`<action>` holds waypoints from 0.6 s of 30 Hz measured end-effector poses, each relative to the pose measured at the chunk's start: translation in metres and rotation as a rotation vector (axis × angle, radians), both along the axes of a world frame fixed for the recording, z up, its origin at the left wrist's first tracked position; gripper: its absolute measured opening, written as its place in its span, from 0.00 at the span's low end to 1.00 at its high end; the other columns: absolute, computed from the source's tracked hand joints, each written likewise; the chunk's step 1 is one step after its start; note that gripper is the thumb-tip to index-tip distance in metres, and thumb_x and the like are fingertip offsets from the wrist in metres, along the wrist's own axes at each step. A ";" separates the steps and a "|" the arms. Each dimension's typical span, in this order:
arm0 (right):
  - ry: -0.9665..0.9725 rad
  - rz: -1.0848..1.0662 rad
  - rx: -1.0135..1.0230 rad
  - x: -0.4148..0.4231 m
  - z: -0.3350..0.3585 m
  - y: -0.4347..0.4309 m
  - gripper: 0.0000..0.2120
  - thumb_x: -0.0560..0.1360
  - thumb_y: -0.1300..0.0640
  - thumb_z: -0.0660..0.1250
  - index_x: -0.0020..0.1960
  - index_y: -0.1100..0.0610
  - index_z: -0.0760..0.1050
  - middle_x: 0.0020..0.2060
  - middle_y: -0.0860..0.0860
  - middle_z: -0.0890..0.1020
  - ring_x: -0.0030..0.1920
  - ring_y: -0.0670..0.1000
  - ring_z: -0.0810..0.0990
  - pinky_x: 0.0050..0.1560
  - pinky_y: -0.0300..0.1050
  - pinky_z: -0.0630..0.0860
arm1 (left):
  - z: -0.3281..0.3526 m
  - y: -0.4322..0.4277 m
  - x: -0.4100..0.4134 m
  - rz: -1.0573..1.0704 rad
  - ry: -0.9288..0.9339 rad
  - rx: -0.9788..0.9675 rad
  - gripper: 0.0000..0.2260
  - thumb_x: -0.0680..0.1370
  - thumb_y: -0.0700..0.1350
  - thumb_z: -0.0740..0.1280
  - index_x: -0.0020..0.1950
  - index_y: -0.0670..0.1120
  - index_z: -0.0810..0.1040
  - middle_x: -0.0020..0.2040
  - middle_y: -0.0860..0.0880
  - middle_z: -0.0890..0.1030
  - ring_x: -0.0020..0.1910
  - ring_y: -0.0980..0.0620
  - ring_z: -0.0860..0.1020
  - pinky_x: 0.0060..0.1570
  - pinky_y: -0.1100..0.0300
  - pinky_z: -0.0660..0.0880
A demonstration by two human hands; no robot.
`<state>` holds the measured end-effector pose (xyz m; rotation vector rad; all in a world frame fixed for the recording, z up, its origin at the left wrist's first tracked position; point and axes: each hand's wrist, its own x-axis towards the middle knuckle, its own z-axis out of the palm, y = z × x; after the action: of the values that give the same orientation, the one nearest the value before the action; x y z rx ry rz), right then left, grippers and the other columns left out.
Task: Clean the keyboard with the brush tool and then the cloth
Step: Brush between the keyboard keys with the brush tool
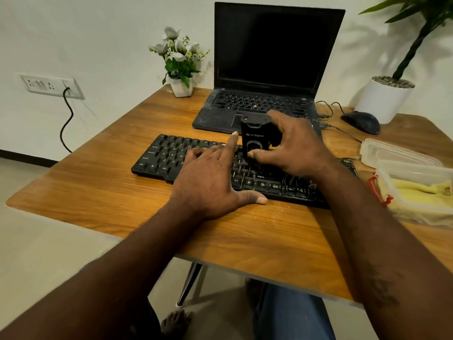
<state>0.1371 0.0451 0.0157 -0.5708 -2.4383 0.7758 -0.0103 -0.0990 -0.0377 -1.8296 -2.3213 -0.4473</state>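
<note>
A black keyboard lies across the middle of the wooden table. My right hand grips a black brush tool, held upright with its lower end down on the keys near the keyboard's centre. My left hand rests flat on the keyboard, fingers spread and straight, thumb along the front edge. A yellow cloth lies in a clear plastic box at the right edge of the table.
An open black laptop stands behind the keyboard. A small flower pot sits at the back left, a black mouse and a large white planter at the back right. The box's lid lies beside the box.
</note>
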 end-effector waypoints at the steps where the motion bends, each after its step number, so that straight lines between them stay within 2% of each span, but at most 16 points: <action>1: -0.005 0.021 -0.047 0.002 0.000 0.001 0.27 0.69 0.54 0.81 0.65 0.46 0.76 0.53 0.43 0.84 0.53 0.43 0.83 0.54 0.49 0.84 | 0.000 0.000 0.000 0.000 -0.001 0.000 0.60 0.65 0.86 0.54 0.85 0.49 0.43 0.79 0.50 0.69 0.78 0.50 0.65 0.78 0.42 0.55; 4: -0.083 0.164 -0.150 0.009 -0.001 0.000 0.28 0.69 0.53 0.81 0.67 0.45 0.76 0.54 0.45 0.84 0.54 0.46 0.84 0.54 0.48 0.84 | 0.000 0.001 0.000 -0.002 -0.007 0.016 0.58 0.65 0.86 0.54 0.84 0.49 0.49 0.76 0.51 0.72 0.76 0.51 0.68 0.77 0.42 0.57; 8: -0.021 -0.025 -0.051 0.013 0.004 0.010 0.31 0.70 0.55 0.81 0.70 0.49 0.75 0.56 0.43 0.82 0.56 0.42 0.82 0.57 0.48 0.83 | -0.002 0.001 0.000 0.010 0.004 -0.022 0.60 0.65 0.86 0.53 0.84 0.50 0.41 0.81 0.51 0.66 0.80 0.51 0.62 0.79 0.42 0.52; 13: -0.070 0.164 -0.199 0.020 0.003 0.009 0.27 0.70 0.58 0.81 0.66 0.45 0.78 0.54 0.44 0.85 0.54 0.45 0.85 0.52 0.46 0.84 | 0.000 0.001 -0.001 0.008 -0.004 -0.017 0.60 0.65 0.86 0.53 0.84 0.50 0.42 0.81 0.50 0.67 0.80 0.50 0.63 0.79 0.41 0.54; 16: -0.019 0.079 -0.148 0.016 0.003 0.010 0.28 0.70 0.57 0.81 0.68 0.48 0.77 0.54 0.44 0.85 0.54 0.44 0.85 0.54 0.48 0.84 | -0.001 0.002 -0.001 0.014 -0.002 -0.033 0.60 0.65 0.86 0.53 0.84 0.50 0.41 0.81 0.51 0.65 0.80 0.50 0.62 0.79 0.41 0.52; 18: -0.016 0.111 -0.166 0.016 0.004 0.010 0.26 0.70 0.57 0.81 0.65 0.46 0.78 0.52 0.44 0.86 0.52 0.44 0.85 0.52 0.46 0.85 | -0.001 0.002 -0.001 0.012 -0.004 -0.027 0.60 0.65 0.86 0.53 0.84 0.50 0.42 0.81 0.50 0.66 0.80 0.50 0.62 0.79 0.41 0.53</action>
<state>0.1528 0.0546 0.0196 -0.5074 -2.4515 1.0303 -0.0109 -0.0973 -0.0385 -1.8275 -2.3510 -0.4204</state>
